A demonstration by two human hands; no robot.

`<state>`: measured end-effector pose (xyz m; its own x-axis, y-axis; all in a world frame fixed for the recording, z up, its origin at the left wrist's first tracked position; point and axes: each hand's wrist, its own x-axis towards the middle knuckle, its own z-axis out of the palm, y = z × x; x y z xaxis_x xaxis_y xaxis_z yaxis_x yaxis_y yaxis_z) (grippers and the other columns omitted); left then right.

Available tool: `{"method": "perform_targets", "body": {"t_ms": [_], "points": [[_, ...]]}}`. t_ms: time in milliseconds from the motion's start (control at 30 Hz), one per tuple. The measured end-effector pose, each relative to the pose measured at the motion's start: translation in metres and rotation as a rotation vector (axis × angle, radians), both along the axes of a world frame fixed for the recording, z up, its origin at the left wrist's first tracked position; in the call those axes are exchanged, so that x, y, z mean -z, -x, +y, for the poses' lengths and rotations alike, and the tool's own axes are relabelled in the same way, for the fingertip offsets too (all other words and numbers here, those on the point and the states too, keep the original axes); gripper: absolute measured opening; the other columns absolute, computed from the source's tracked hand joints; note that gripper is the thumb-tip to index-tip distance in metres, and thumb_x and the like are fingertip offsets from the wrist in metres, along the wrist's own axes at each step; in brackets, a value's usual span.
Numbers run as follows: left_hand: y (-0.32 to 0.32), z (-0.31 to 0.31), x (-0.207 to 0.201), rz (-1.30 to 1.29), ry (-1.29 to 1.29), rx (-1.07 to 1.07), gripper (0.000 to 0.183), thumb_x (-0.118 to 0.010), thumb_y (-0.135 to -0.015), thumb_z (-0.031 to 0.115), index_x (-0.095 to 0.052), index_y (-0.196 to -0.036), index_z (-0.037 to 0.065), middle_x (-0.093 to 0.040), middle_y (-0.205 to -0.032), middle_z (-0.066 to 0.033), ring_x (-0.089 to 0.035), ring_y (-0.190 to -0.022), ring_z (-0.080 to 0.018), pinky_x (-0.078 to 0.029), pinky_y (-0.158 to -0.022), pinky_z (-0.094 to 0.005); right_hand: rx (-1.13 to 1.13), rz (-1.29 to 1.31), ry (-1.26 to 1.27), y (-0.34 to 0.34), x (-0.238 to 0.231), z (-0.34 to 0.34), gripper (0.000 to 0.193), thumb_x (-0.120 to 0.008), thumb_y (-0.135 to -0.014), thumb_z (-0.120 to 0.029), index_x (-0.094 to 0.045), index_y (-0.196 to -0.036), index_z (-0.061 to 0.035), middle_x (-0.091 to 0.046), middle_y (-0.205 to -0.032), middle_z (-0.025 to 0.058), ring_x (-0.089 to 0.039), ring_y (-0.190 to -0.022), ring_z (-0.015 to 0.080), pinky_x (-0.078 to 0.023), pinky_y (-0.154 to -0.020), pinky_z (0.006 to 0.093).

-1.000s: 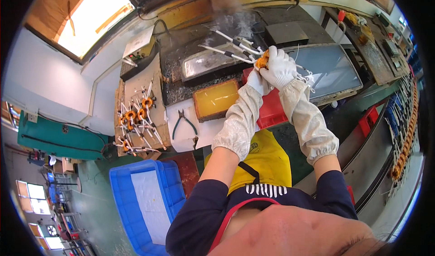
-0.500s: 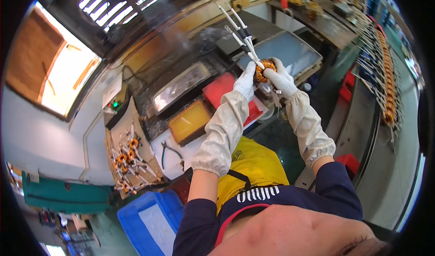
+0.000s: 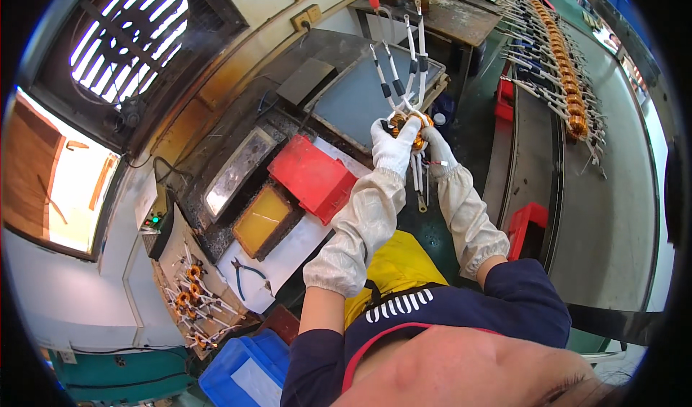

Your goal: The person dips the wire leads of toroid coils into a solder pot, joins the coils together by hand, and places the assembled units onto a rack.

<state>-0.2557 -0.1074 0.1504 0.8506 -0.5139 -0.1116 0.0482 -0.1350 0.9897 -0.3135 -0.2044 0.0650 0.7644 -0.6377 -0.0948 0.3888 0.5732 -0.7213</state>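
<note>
I see both gloved hands, left hand (image 3: 393, 146) and right hand (image 3: 435, 145), closed around a copper coil (image 3: 412, 127) (leads pointing far), held above the red box (image 3: 311, 177) at its right.

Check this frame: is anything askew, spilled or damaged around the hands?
Nothing stands out. Both hands, left and right, hold a copper coil with long sleeved leads. The pliers lie flat on the bench, the red tray beside them.
</note>
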Motion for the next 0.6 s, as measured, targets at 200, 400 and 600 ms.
{"method": "perform_targets", "body": {"t_ms": [200,400,600], "points": [[0.013,-0.005,0.019,-0.032,0.061,-0.025,0.08,-0.083,-0.069,0.037,-0.04,-0.125,-0.001,-0.054,-0.113,-0.0159,-0.058,-0.1,-0.0217,-0.049,-0.082,-0.0297,0.01,-0.074,-0.056,0.006,0.023,0.0,0.038,-0.052,-0.085,-0.015,-0.054,-0.123,-0.0062,-0.064,-0.106,0.0061,-0.063,-0.094,0.018,-0.05,-0.085,0.0326],[0.018,-0.004,0.025,-0.043,0.031,0.019,0.082,-0.081,-0.071,0.04,-0.038,-0.128,0.001,-0.053,-0.118,-0.0174,-0.055,-0.107,-0.024,-0.047,-0.089,-0.032,0.013,-0.035,-0.086,0.009,0.041,-0.008,0.048,-0.047,-0.083,-0.009,-0.046,-0.131,-0.0015,-0.061,-0.11,0.0115,-0.063,-0.095,0.0201,-0.052,-0.085,0.0316],[-0.006,0.0,0.056,0.287,0.109,0.144,0.077,-0.054,-0.086,0.057,-0.033,-0.14,0.006,-0.046,-0.132,-0.0181,-0.05,-0.116,-0.0293,-0.042,-0.096,-0.0386,0.236,0.218,0.353,0.004,0.021,0.012,0.056,-0.054,-0.078,-0.009,-0.043,-0.133,-0.0033,-0.059,-0.108,0.0101,-0.059,-0.086,0.0158,-0.048,-0.077,0.0254]]}}
